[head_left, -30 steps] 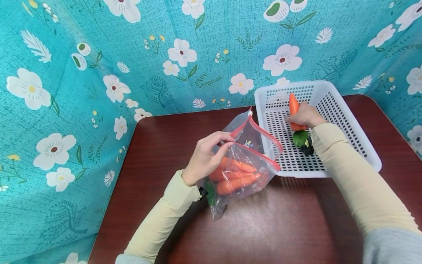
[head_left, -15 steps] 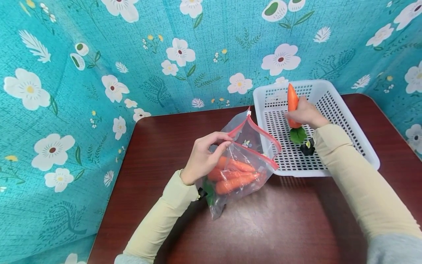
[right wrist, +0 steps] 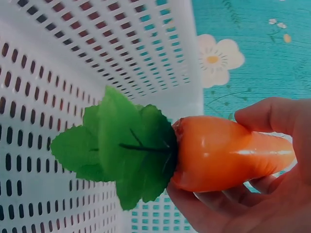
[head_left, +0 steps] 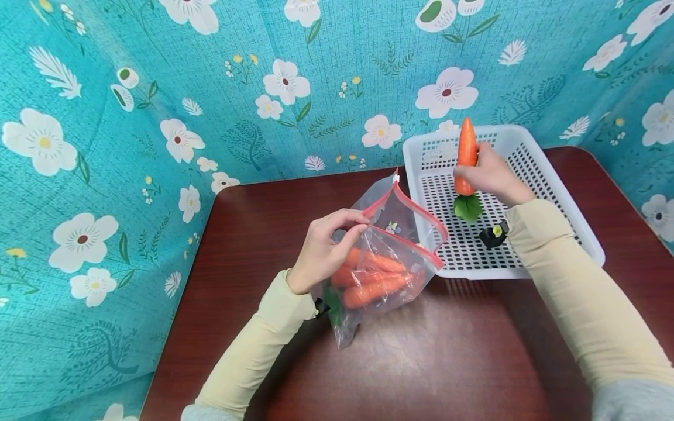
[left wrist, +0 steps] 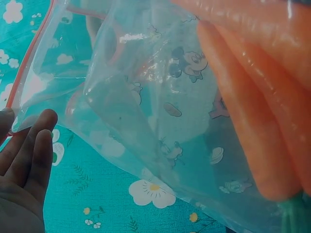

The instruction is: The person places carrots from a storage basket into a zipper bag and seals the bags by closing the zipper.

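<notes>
My right hand (head_left: pixel 491 171) grips a carrot (head_left: pixel 466 158) with green leaves (right wrist: pixel 116 145), its tip pointing up and away, over the white plastic basket (head_left: pixel 553 199). In the right wrist view, thumb and fingers wrap the carrot's middle. With thumb and fingers, my left hand (head_left: pixel 326 248) pinches the red-edged rim of a clear zip bag (head_left: pixel 389 304), whose mouth gapes toward the basket. Several carrots (head_left: pixel 376 289) lie inside the bag; in the left wrist view they press close to its printed film (left wrist: pixel 189 116).
The basket stands at the back right of the dark red wooden table (head_left: pixel 432 362), next to the bag. A turquoise flowered cloth (head_left: pixel 316 88) hangs behind and at the left. A white slider (head_left: pixel 396 178) sits at the bag's far corner.
My right hand has raised the carrot from low in the basket, and its leaves have swung slightly left. My left hand and the bag have stayed nearly in place.
</notes>
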### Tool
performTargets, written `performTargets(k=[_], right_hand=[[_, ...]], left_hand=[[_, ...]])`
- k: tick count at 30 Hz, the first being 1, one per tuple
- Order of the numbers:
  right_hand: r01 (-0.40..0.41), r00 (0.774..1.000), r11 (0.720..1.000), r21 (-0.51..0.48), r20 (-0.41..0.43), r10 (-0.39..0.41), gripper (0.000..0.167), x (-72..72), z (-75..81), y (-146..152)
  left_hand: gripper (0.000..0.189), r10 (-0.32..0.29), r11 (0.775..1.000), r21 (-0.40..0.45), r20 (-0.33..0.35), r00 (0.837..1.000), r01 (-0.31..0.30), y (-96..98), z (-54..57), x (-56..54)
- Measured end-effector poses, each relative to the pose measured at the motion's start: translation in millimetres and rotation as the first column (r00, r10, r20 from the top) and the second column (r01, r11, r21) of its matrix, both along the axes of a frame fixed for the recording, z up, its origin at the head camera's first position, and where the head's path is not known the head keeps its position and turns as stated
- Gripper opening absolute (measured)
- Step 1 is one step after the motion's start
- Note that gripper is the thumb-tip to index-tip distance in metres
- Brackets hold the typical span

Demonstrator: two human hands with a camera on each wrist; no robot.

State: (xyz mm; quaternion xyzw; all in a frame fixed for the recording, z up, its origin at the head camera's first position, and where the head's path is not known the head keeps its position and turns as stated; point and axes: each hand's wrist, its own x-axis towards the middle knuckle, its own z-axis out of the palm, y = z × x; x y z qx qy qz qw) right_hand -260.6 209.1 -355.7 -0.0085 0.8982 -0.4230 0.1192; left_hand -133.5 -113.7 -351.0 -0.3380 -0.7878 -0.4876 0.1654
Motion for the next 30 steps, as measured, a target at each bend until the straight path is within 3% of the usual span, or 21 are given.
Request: performTargets(k=[17, 30], right_hand=[[0.069, 0.985, 0.989, -0.134, -0.146, -0.089, 0.054, 12.5, 27.2, 1], [0.093, 0.973, 0.945, -0.313, -0.171, -0.153, 0.041, 25.1, 46.1, -4]], left_hand=[[0.014, -0.009, 1.000, -0.028, -0.021, 1.000, 0.009, 0.9, 3.8, -1.4], [0.017, -0.012, 0.999, -0.031, -0.022, 1.000, 0.012, 1.1, 5.6, -0.8]])
